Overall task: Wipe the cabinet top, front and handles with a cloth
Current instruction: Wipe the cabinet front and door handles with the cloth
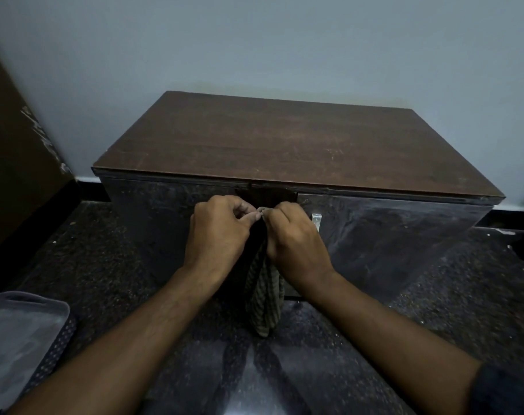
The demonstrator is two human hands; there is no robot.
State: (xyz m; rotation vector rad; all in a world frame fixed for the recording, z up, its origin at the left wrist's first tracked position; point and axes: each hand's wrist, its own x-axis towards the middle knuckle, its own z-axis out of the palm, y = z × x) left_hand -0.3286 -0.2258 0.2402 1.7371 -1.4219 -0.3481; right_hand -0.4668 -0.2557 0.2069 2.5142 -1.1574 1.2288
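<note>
A low cabinet stands against the wall, with a brown wooden top (284,139) and a dark glossy front (389,235). A small metal handle (316,220) shows on the right door, beside my right hand. A striped grey-green cloth (266,298) hangs down in front of the cabinet's middle. My left hand (217,235) and my right hand (296,241) both pinch the cloth's upper edge, fingertips close together just below the top edge of the front. Any handle on the left door is hidden behind my hands.
The floor (464,295) is dark speckled stone. A brown panel (18,175) leans at the far left. A translucent plastic tray (18,333) lies at the lower left on a dotted mat. The pale wall (254,40) rises behind the cabinet.
</note>
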